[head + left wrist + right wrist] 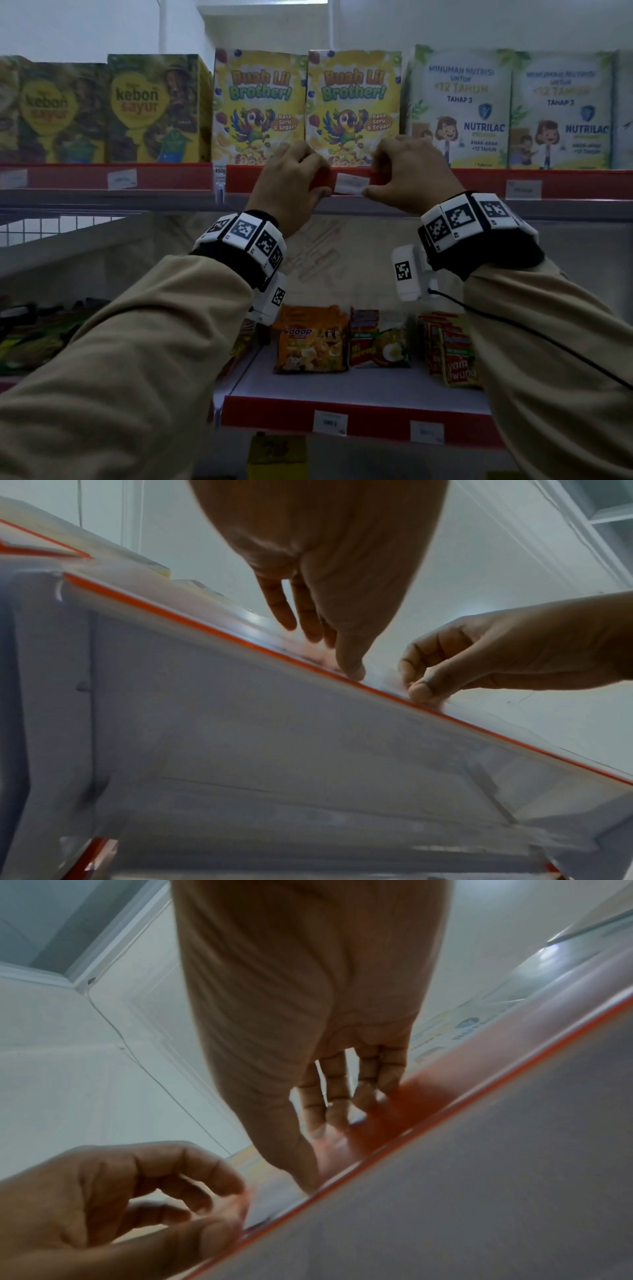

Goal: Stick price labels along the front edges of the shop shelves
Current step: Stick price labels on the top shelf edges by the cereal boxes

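Both raised hands — left hand (291, 178), right hand (409, 171) — pinch a white price label (351, 184) against the red shelf edge (479, 180) — white walls behind.

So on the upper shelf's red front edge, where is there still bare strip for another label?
Bare red strip runs between the right hand and the label under the Nutrilac boxes; another stretch lies left of the left hand. Between the hands it is crowded: the white label fills the gap.
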The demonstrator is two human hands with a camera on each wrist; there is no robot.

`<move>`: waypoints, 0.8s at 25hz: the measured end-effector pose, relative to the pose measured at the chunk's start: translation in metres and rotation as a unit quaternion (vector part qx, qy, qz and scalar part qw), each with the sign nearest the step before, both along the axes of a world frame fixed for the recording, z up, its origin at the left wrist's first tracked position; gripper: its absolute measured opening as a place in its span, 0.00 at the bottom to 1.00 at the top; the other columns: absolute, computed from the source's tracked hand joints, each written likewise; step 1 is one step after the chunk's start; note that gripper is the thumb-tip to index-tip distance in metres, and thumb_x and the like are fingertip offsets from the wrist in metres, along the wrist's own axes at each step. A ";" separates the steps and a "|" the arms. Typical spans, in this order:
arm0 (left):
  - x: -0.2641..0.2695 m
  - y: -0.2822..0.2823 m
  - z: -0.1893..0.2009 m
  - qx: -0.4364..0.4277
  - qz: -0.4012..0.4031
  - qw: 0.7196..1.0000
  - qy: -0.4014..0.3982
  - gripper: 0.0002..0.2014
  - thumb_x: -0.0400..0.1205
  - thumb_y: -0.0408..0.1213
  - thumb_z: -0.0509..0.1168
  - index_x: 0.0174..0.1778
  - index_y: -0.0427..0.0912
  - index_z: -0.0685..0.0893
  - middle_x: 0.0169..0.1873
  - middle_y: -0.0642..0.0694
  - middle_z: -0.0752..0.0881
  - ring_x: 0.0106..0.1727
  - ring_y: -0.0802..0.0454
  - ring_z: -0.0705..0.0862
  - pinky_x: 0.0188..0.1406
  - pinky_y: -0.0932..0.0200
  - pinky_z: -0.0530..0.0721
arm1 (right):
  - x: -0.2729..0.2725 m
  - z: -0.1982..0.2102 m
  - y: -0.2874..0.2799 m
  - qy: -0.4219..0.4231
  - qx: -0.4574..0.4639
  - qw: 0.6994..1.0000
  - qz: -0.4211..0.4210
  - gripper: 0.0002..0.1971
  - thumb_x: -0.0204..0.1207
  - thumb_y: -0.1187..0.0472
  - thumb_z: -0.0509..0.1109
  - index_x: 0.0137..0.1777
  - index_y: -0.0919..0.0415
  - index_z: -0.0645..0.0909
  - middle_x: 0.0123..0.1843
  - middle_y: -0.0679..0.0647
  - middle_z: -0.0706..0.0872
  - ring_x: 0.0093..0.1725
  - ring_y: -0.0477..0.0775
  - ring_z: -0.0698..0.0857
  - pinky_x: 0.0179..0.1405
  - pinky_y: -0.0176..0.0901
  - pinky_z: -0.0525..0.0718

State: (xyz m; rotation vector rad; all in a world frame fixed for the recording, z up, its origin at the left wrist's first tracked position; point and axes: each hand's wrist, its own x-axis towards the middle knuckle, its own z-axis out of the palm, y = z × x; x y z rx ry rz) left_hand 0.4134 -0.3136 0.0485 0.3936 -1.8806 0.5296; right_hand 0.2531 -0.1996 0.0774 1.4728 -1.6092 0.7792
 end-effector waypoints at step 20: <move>-0.002 0.002 0.004 0.017 0.005 1.000 0.012 0.14 0.76 0.39 0.71 0.55 0.40 0.80 0.53 0.40 0.78 0.57 0.41 0.73 0.53 0.54 0.68 | 0.045 0.024 -0.012 0.049 0.101 0.994 -0.013 0.07 0.74 0.60 0.72 0.49 0.62 0.84 0.46 0.58 0.84 0.47 0.55 0.79 0.45 0.43 0.75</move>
